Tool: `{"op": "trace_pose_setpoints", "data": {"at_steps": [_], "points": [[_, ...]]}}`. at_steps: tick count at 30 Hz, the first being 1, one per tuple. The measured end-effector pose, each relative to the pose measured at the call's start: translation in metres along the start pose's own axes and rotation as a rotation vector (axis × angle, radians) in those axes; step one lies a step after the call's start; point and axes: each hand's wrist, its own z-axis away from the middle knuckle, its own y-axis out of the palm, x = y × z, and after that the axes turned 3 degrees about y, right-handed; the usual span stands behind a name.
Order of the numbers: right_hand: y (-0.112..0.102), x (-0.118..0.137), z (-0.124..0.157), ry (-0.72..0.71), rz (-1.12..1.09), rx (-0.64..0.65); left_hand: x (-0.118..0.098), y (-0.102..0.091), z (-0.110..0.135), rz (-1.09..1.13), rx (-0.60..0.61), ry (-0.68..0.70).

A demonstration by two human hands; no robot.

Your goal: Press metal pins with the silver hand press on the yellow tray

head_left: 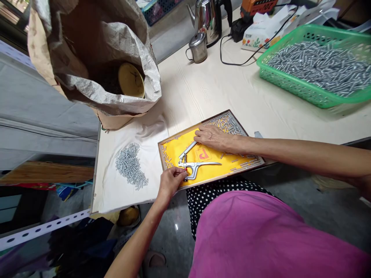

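My right hand is closed around the upper handle of silver hand pliers, whose handles are spread wide. The pliers lie over a yellow-lined tray with a dark rim. At the jaw end my left hand pinches with thumb and forefinger beside a small red spot; what sits between the fingertips is too small to make out. Small metal pins are heaped in the tray's far right corner, close to my right hand. More lie loose along its edges. A red mark shows on the yellow lining.
On a white cloth at the left is a pile of small metal pins. A big open paper sack stands behind it, a yellow bowl inside. Farther back are a metal cup, a kettle and a green basket of pins.
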Motion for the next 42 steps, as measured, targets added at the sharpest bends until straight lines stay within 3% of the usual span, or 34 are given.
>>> {"op": "trace_pose_setpoints", "data": {"at_steps": [3, 8, 12, 15, 17, 20, 24, 27, 36, 42], "points": [[0.005, 0.000, 0.001, 0.010, 0.005, -0.027, -0.004, -0.004, 0.001, -0.052, -0.094, 0.062], [0.000, 0.005, 0.001, 0.036, 0.028, -0.011, -0.003, -0.003, 0.001, 0.049, -0.018, -0.039], [-0.011, 0.011, 0.001, 0.063, 0.019, 0.016, -0.001, 0.006, 0.004, 0.027, 0.021, 0.035], [-0.016, 0.012, 0.001, 0.068, 0.010, 0.011, -0.003, 0.006, 0.008, -0.148, 0.056, 0.150], [-0.017, 0.013, 0.000, 0.077, 0.014, 0.022, -0.004, 0.000, 0.010, -0.313, -0.021, 0.180], [-0.014, 0.013, -0.001, 0.084, 0.013, 0.029, -0.005, -0.011, 0.009, -0.341, -0.114, 0.131], [-0.012, 0.013, -0.002, 0.096, 0.012, 0.036, -0.004, -0.011, 0.005, -0.036, -0.017, -0.031], [-0.012, 0.014, -0.002, 0.108, 0.010, 0.032, -0.006, -0.003, 0.004, 0.045, 0.037, -0.119], [-0.018, 0.016, -0.001, 0.119, 0.007, 0.048, -0.010, -0.004, -0.004, -0.060, 0.108, -0.200], [-0.021, 0.015, 0.000, 0.132, -0.016, 0.046, -0.016, -0.009, -0.019, -0.292, 0.211, -0.185]]}}
